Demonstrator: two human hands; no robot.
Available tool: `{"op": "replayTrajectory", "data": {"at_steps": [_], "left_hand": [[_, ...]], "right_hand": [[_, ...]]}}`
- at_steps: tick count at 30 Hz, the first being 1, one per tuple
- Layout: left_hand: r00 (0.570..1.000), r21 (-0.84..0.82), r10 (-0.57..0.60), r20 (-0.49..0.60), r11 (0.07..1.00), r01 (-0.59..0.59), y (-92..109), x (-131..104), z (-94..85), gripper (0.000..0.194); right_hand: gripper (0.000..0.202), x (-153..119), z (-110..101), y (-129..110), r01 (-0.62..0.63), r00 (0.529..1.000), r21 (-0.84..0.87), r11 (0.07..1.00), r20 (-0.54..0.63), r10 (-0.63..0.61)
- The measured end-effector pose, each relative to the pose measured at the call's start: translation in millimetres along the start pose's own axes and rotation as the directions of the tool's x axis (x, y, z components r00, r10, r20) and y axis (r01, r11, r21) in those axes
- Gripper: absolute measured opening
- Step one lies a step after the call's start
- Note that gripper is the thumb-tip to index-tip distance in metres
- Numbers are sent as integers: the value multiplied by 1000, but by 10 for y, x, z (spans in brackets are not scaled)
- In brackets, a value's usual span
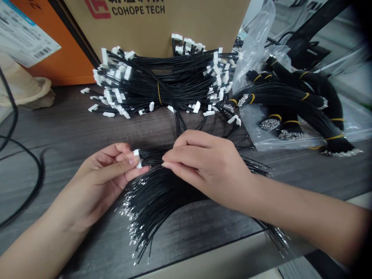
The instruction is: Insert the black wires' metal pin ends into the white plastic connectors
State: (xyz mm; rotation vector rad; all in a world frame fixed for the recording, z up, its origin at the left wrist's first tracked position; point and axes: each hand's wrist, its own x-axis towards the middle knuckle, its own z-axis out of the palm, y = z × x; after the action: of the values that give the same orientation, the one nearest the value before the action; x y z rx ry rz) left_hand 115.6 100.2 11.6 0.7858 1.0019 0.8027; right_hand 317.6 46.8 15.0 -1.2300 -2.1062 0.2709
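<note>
dark wood-grained tabletop (69, 135); blurred pale surface (350, 37) behind, perhaps floor.

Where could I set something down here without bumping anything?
Bare tabletop lies between the black cable and the left hand. A smaller patch lies between the loose black wires and the table's front edge. It's crowded behind, where white-tipped wires pile up, and at right, with a plastic bag and wire bundles.

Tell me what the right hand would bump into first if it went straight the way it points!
Probably the white connector in the left hand. The right hand points at it along the black wires. A left fingertip sits nearly in line; depth is unclear, so it might come first.
</note>
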Motion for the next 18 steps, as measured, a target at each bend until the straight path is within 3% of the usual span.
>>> {"op": "replayTrajectory", "data": {"at_steps": [8, 18], "left_hand": [[1000, 48, -1, -1, 999, 1, -6, -23, 3, 14], [998, 152, -25, 59, 988, 15, -102, -26, 31, 19]], "right_hand": [[21, 31, 6, 70, 4, 999, -30, 1000, -54, -6], [20, 36, 71, 37, -37, 990, -51, 998, 135, 44]]}}
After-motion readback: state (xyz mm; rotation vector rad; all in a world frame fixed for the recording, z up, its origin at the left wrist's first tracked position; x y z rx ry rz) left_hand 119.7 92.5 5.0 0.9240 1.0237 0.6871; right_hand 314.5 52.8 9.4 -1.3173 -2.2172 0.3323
